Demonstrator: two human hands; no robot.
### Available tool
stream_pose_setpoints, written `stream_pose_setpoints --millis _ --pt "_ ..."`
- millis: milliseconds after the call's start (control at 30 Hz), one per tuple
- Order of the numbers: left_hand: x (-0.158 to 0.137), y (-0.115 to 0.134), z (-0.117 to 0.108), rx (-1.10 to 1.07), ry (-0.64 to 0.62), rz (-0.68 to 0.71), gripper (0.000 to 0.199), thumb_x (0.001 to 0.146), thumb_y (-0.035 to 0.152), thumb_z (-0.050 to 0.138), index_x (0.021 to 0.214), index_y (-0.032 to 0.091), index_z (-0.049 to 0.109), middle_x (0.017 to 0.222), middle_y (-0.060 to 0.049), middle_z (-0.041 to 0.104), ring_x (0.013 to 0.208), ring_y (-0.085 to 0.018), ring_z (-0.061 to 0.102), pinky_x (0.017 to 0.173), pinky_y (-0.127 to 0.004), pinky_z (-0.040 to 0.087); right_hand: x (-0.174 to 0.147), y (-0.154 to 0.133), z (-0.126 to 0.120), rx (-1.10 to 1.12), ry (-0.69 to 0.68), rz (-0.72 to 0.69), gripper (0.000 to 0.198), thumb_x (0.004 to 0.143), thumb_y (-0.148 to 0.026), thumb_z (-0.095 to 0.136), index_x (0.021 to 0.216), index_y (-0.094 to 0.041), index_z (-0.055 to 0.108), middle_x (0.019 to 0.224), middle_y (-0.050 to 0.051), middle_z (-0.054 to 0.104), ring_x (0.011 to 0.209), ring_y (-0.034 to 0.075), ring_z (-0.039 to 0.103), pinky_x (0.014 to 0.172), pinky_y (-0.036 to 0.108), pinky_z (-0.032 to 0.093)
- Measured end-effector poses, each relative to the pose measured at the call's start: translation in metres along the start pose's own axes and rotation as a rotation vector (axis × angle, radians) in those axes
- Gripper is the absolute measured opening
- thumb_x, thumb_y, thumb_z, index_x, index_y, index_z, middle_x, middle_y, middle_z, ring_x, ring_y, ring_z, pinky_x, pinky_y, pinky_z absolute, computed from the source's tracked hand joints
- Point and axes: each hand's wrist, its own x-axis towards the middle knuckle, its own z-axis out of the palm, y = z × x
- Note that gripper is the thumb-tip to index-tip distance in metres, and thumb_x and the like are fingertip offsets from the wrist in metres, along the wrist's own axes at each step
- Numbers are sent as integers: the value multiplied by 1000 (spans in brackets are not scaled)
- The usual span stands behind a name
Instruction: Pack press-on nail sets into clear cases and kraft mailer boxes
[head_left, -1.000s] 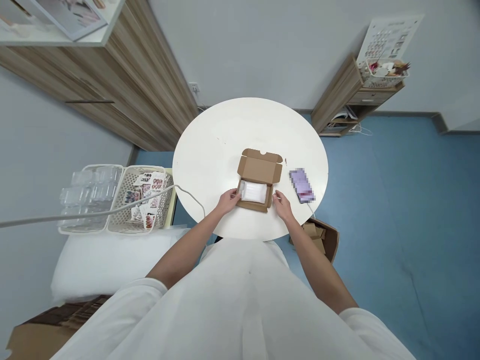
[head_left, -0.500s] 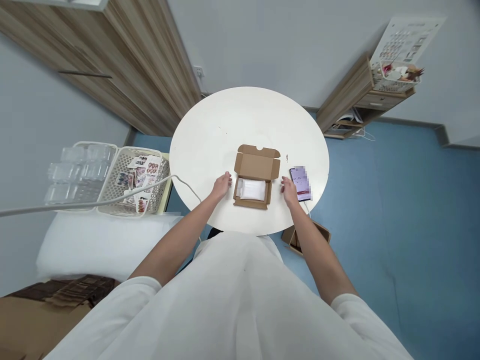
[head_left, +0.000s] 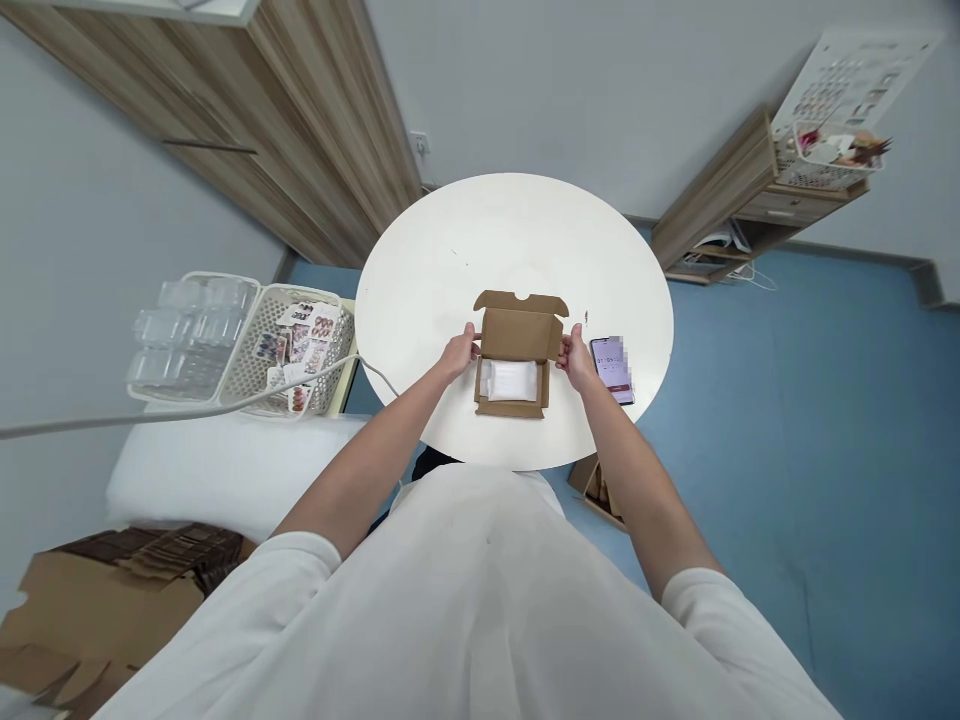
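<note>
A small brown cardboard mailer box (head_left: 522,334) stands on the white table with its lid raised and its tabs spread. Inside the tray lies a white wrapped packet (head_left: 513,381). My left hand (head_left: 459,354) is at the left edge of the raised lid, thumb up, with its curled fingers against the cardboard. On the other side, my right hand (head_left: 575,358) has its fingers on the lid's right side flap. The fingertips of both hands are partly hidden by the lid. To the right of my right hand lies a phone (head_left: 611,370) with a lit screen.
The round white table (head_left: 420,260) carries the box and phone. At left, white baskets hold clear plastic boxes (head_left: 187,335) and printed cards (head_left: 300,345), beside a white cable (head_left: 247,402). Below are a white foam roll (head_left: 232,470) and flat cardboard (head_left: 97,610). An open carton (head_left: 598,490) is under the table.
Both hands have moved inward and up, from beside the box to the sides of its raised lid. The right side flap is now folded inward somewhat. The whole view has shifted slightly.
</note>
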Motion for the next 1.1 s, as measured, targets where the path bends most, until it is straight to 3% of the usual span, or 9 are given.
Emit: stream_pose_setpoints --millis 167,333,500,600,700,833,900,1100 --pt "-22 -11 -2 61 -78 96 71 84 62 9 127 20 47 89 -7 62 75 -16 57 65 -27 43 -14 17 1 -36 -14 -132 73 70 -80 12 86 -22 54 52 -5 39 41 8 33 42 21 31" --pt "-42 -24 -5 -59 -180 37 85 81 63 -5 122 18 53 94 -9 62 80 -17 58 64 -28 45 -35 31 -14 -218 -90 -144 87 70 -78 -2 98 -21 58 70 1 51 53 11 46 51 24 39" --pt "-68 -26 0 -65 -177 98 67 82 64 22 119 20 56 112 -10 59 92 -20 56 72 -32 45 -58 44 -26 -307 -169 -196 76 78 -72 10 110 -22 57 100 6 56 81 16 55 71 30 46" --pt "-83 -25 3 -10 -176 175 59 82 61 33 124 23 50 122 -9 54 99 -22 54 76 -32 45 -72 54 -30 -404 -130 -299 62 79 -68 27 119 -27 51 122 7 47 111 22 46 92 39 39" --pt "-94 -31 4 100 -222 292 70 76 59 47 135 24 35 135 -11 40 110 -25 48 83 -33 45 -84 69 -33 -492 -164 -371 62 77 -65 39 129 -31 40 138 7 30 130 23 26 103 42 29" --pt "-98 -50 7 303 -264 456 114 50 53 75 142 23 15 139 -15 31 121 -32 38 93 -40 39 -95 93 -34 -595 -273 -395 91 65 -57 62 139 -29 18 145 11 12 135 27 16 102 46 32" --pt "-95 -62 11 377 -250 495 120 44 50 78 142 22 14 134 -16 36 118 -32 41 93 -43 39 -97 105 -32 -689 -261 -439 103 58 -48 72 139 -27 14 145 13 14 134 30 18 103 49 30" --pt "-90 -86 23 497 -122 555 90 67 40 65 140 23 16 118 -13 49 107 -28 49 85 -42 43 -95 132 -16 -897 -116 -607 82 68 -27 63 136 -25 18 139 13 26 131 28 26 104 51 29"
